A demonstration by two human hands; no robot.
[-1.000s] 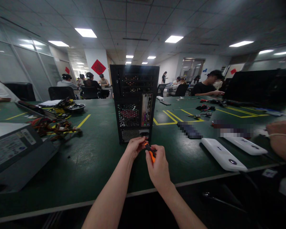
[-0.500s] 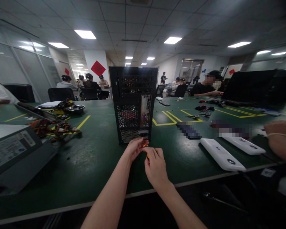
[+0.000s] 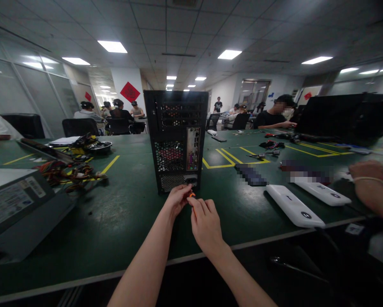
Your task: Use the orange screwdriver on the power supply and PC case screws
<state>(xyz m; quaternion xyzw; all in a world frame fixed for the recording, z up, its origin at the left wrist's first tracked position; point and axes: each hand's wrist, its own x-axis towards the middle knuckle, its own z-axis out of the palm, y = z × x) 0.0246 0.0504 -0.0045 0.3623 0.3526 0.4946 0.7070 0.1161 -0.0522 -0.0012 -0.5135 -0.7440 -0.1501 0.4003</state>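
A black computer tower [image 3: 178,136] stands upright on the green table, its rear panel with metal ports and a power supply grille facing me. Just before its lower right corner, both hands meet. My right hand [image 3: 206,224] is closed round an orange-and-black screwdriver [image 3: 192,195]; only a bit of its handle shows, and the shaft is hidden. My left hand [image 3: 178,199] has its fingers pinched together at the other end of it, close to the power socket [image 3: 190,181]. What lies between the left fingertips is too small to make out.
At left lie a grey power supply unit [image 3: 12,200], tangled cables [image 3: 71,172] and a metal bowl [image 3: 100,147]. To the right are a phone [image 3: 251,175] and two white power banks [image 3: 294,207] [image 3: 322,192]. Another person's arm [image 3: 370,183] rests at the right edge.
My right fingers have shifted slightly on the screwdriver, covering more of its handle. Both hands remain together in front of the tower. The view has moved a little.
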